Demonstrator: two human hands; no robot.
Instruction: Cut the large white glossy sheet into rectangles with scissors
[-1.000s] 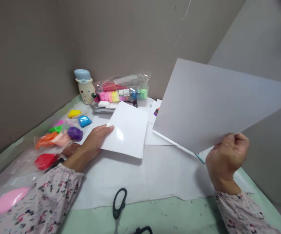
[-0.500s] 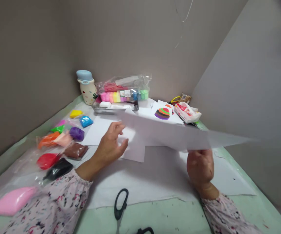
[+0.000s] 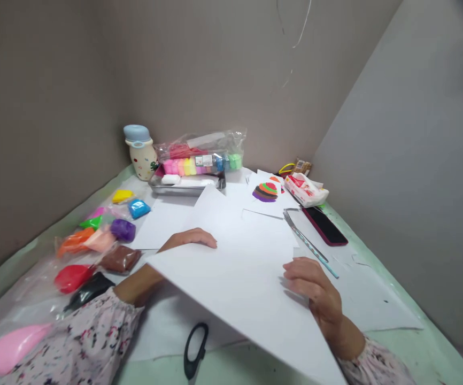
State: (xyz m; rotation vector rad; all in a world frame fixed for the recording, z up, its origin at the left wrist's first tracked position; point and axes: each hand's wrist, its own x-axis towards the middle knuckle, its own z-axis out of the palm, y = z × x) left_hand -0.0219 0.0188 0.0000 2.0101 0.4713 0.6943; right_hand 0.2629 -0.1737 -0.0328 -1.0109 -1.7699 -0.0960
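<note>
A large white sheet of paper [image 3: 235, 283] slants across the middle, its near edge raised off the table. My right hand [image 3: 315, 291] is at its right edge, fingertips over the top and the thumb hidden, so the sheet is held there. My left hand [image 3: 189, 239] lies partly behind the sheet's left edge, fingers together and bent over; what they hold, if anything, is hidden. Below the sheet lie black-handled scissors [image 3: 195, 350]. Farther back, a small paper with a striped, coloured dome shape [image 3: 265, 192] rests on other white sheets.
Bagged coloured clay, including a red pack [image 3: 74, 278], lines the left. Behind stand a bottle [image 3: 141, 155] and a metal tray [image 3: 175, 188] with a clay bag. At right are a phone [image 3: 325, 226], a fork [image 3: 309, 243] and a tissue pack [image 3: 306, 190].
The sheet has swung from nearly edge-on at the right to lying slanted, nearer me. My right hand has moved slightly left, my left hand is lower behind it. Fork and phone are uncovered.
</note>
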